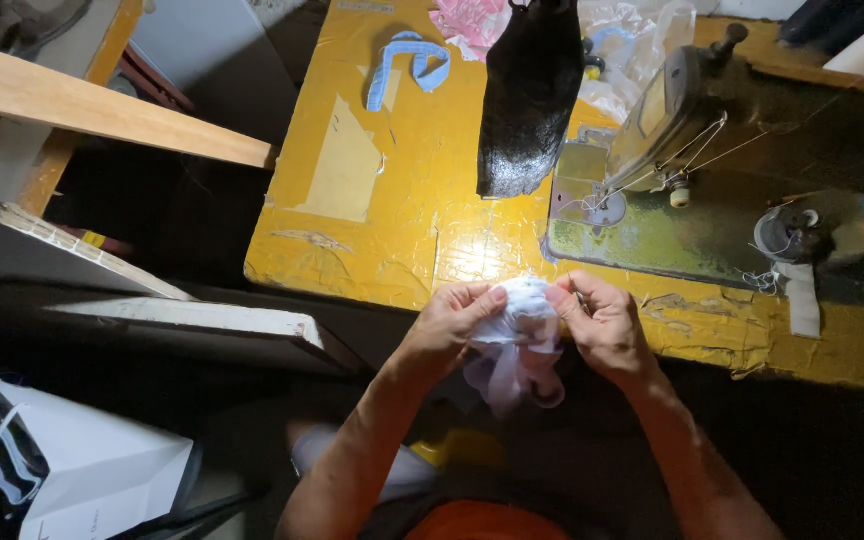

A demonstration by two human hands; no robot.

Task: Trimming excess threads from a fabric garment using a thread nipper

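Both of my hands hold a small bunch of pale white-lilac fabric (pixel 518 340) just in front of the near edge of the yellow table (pixel 392 230). My left hand (pixel 449 325) pinches its upper left side between thumb and fingers. My right hand (pixel 602 322) grips the upper right side. The cloth's loose end hangs down between my wrists. A sewing machine (pixel 672 120) stands on the table just beyond my hands, its needle area (pixel 602 200) lit by a lamp.
A black piece of material (pixel 527 95) lies on the table beside the machine, with a blue strap (pixel 407 65) and pink cloth (pixel 472 22) farther back. Wooden boards (pixel 102 110) sit to the left. A white paper bag (pixel 82 470) stands at lower left.
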